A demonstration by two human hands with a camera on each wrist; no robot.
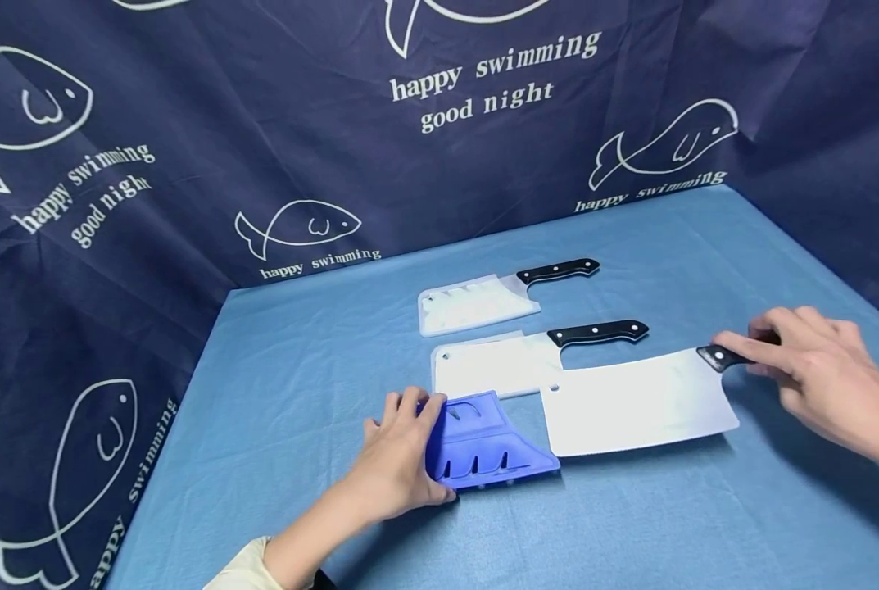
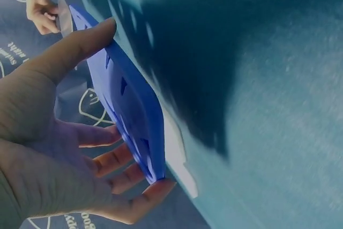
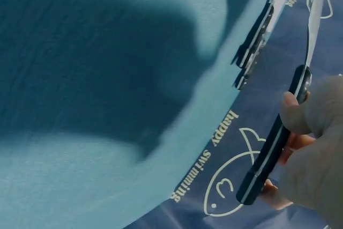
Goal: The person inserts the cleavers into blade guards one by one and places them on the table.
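Note:
My left hand (image 1: pixel 402 459) grips a blue plastic blade guard (image 1: pixel 483 447) by its left end, thumb on the near edge and fingers over the far one. In the left wrist view the guard (image 2: pixel 126 95) is raised off the cloth above its shadow. The black handle (image 3: pixel 273 138) of a large cleaver is in my right hand (image 1: pixel 808 373). Its broad bare blade (image 1: pixel 638 401) points left, the tip end beside the guard's right end. Whether blade and guard touch, I cannot tell.
Behind lie two smaller cleavers, the nearer (image 1: pixel 594 332) and the farther (image 1: pixel 557 270), each in a whitish blade guard, handles to the right. A blue cloth (image 1: pixel 321 352) covers the table. Dark blue fabric printed with fish (image 1: pixel 299 229) hangs around the back and sides.

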